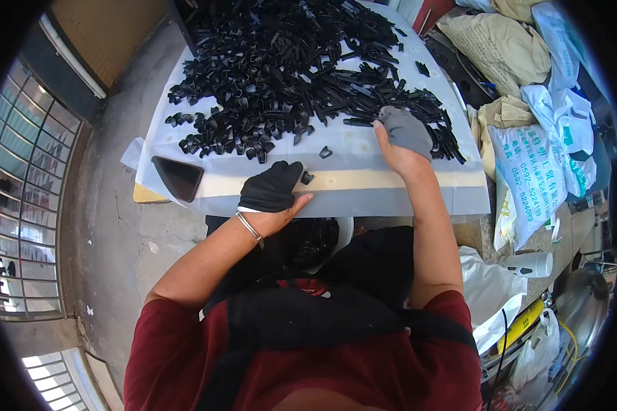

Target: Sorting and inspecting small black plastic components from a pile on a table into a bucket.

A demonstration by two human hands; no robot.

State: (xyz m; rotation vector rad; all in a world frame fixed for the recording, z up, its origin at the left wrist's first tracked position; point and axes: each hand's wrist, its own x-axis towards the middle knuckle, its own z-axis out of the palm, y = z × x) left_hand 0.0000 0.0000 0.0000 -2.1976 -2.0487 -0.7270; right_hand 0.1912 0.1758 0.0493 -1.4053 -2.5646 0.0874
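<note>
My left hand (274, 190), in a black glove with bare thumb, is at the near edge of a white-covered table (384, 198). Its fingers are curled, and a small bent black plastic piece (307, 178) sits at their tips, seemingly held. Another such piece (325, 152) lies alone just beyond. My right hand (403, 142), in a grey glove, rests against the near side of a heap of long black plastic strips (363, 96). Its thumb points away from me beside a strip's end; the other fingers are hidden under the hand. A heap of small bent pieces (236, 116) spreads to the left.
A dark phone (178, 178) lies at the table's near left corner. Below the table edge, a tub (346, 233) holding black pieces stands by my lap. Stuffed sacks (528, 171) crowd the right side; a barred window (27, 192) is on the left.
</note>
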